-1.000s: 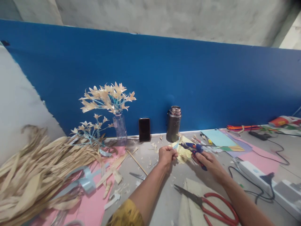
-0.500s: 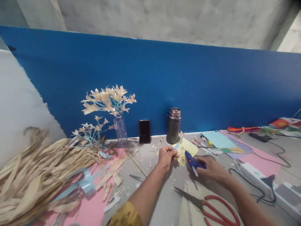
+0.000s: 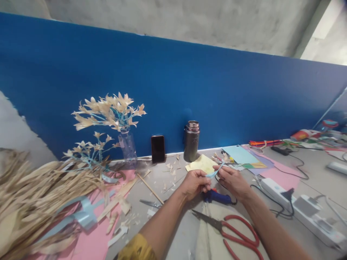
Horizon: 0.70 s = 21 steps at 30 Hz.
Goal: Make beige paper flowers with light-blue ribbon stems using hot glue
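Observation:
My left hand point(image 3: 195, 183) is closed in a pinch on the near end of a thin light-blue stem point(image 3: 214, 173) with a small dried flower at its tip. My right hand point(image 3: 233, 180) pinches the same stem a little farther along. Both hands hover just above the grey table. A blue glue gun point(image 3: 216, 197) lies on the table right under them, with nothing holding it. A yellow paper sheet point(image 3: 202, 164) lies just behind the hands.
Red-handled scissors point(image 3: 230, 228) lie close in front. A heap of dried leaves point(image 3: 35, 195) fills the left. A bottle vase of dried flowers point(image 3: 125, 139), a phone point(image 3: 158, 148) and a dark flask point(image 3: 191, 141) stand against the blue board. A power strip point(image 3: 303, 211) and cables lie at right.
My right hand has set down the blue glue gun and now pinches the stem beside my left hand. The view has shifted right and the hands have come closer.

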Each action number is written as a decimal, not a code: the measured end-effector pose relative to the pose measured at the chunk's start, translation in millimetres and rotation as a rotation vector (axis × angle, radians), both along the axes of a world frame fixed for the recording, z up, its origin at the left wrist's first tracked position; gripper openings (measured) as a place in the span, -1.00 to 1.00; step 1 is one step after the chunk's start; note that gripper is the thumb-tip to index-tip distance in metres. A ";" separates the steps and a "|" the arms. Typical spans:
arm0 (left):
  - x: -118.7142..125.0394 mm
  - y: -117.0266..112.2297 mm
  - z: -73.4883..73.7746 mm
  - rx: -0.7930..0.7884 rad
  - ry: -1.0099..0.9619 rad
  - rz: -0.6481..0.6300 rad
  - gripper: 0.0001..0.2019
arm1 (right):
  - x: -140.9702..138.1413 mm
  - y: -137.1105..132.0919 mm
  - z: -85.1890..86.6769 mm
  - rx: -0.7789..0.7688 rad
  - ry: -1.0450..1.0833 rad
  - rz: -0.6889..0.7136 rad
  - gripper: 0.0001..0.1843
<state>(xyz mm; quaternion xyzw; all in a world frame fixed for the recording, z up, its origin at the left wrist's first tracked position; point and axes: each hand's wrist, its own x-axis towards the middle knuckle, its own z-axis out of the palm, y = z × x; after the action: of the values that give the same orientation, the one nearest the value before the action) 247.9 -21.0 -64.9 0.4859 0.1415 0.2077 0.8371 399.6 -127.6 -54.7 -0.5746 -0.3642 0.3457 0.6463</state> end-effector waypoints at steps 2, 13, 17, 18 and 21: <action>0.6 -0.4 -1.1 -0.008 0.005 -0.010 -0.59 | -2.5 1.9 -0.2 0.027 -0.004 -0.012 -0.45; 3.9 -3.1 -3.7 0.067 0.040 0.100 -0.64 | -0.9 3.5 -3.6 0.093 -0.111 -0.234 -0.52; 5.1 -9.3 0.1 0.120 0.044 0.126 -0.66 | -4.2 2.7 -1.5 0.098 -0.154 -0.331 -0.51; 6.0 -11.2 0.7 0.140 0.047 0.135 -0.66 | -5.2 2.8 -1.6 0.095 -0.155 -0.352 -0.51; 9.2 -16.7 0.8 0.225 0.088 0.171 -0.69 | -7.7 4.4 -3.2 0.088 -0.124 -0.391 -0.52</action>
<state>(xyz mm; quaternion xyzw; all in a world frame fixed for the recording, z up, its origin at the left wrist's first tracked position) 257.0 -37.6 -64.1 0.5715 0.1947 0.2713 0.7496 391.9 -123.2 -57.9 -0.6256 -0.2998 0.1616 0.7019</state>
